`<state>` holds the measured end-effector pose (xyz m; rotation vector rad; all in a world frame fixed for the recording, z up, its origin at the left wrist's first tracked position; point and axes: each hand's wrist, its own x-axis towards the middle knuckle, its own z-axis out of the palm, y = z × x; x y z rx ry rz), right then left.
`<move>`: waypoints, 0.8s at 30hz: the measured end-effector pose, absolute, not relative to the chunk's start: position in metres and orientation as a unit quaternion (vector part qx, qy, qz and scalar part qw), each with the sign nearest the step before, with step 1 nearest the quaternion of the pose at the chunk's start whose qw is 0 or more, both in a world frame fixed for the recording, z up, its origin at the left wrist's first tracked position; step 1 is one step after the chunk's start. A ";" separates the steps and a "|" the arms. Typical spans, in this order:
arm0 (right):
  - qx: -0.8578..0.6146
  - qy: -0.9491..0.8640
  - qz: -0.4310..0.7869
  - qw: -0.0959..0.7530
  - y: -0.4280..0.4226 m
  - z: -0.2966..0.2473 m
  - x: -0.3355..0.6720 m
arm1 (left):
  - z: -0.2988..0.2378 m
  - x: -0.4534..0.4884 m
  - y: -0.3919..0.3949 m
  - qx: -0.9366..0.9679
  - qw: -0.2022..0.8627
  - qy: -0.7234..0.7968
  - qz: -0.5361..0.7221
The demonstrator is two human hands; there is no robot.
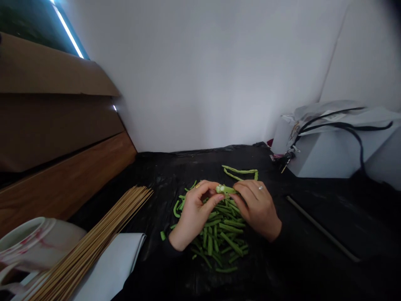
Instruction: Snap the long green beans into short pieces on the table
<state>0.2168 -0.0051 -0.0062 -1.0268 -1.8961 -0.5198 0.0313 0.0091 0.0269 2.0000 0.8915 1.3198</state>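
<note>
My left hand [194, 213] and my right hand [258, 207] meet over a pile of cut green bean pieces [224, 238] on a black plastic sheet [175, 171]. Both hands pinch a short green bean piece [224, 190] between thumb and fingers, the left at its pale end, the right at the other end. A ring shows on my right hand. One long uncut bean [240, 172] lies curled just beyond the hands.
A bundle of bamboo skewers [94, 244] lies at the left over white paper [112, 267], beside a white and red vessel [31, 242]. A white box with black cables [332, 142] stands at the right. A wooden panel [62, 184] runs along the left.
</note>
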 end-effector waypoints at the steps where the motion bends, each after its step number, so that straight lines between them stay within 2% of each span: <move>1: -0.414 -0.767 -0.201 0.447 -0.005 -0.006 0.217 | 0.025 0.032 0.010 0.738 0.298 0.338 0.502; 8: -0.410 -0.777 -0.144 0.455 -0.003 -0.005 0.221 | 0.021 0.033 0.013 0.617 0.453 0.356 0.536; 17: -0.388 -0.788 -0.133 0.459 -0.003 -0.002 0.223 | 0.017 0.029 0.018 0.573 0.502 0.341 0.551; 24: -0.424 -0.756 -0.148 0.476 0.006 -0.005 0.236 | 0.032 0.008 0.035 0.413 0.554 0.275 0.669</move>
